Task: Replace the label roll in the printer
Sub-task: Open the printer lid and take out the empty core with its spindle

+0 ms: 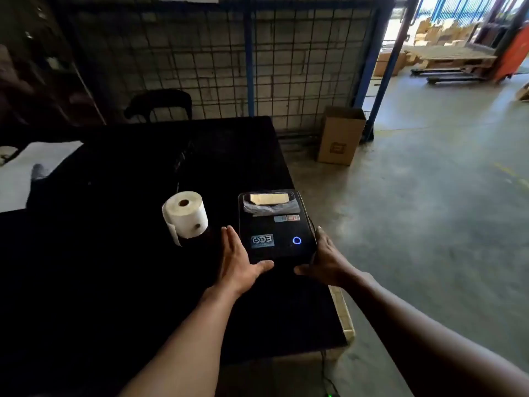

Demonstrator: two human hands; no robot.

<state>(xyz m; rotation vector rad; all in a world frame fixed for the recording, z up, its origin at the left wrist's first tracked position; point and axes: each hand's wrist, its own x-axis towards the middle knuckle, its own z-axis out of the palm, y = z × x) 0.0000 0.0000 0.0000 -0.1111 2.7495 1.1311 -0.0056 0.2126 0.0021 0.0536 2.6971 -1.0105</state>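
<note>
Left hand (236,260) and right hand (326,260), both open against the printer (276,229) sides: steady, lid up evenly, clear of label roll (186,216).

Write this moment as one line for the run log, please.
left hand: open, at printer's left side | right hand: open, at right side | printer: lid closed, light on | label roll: on table, untouched
</note>
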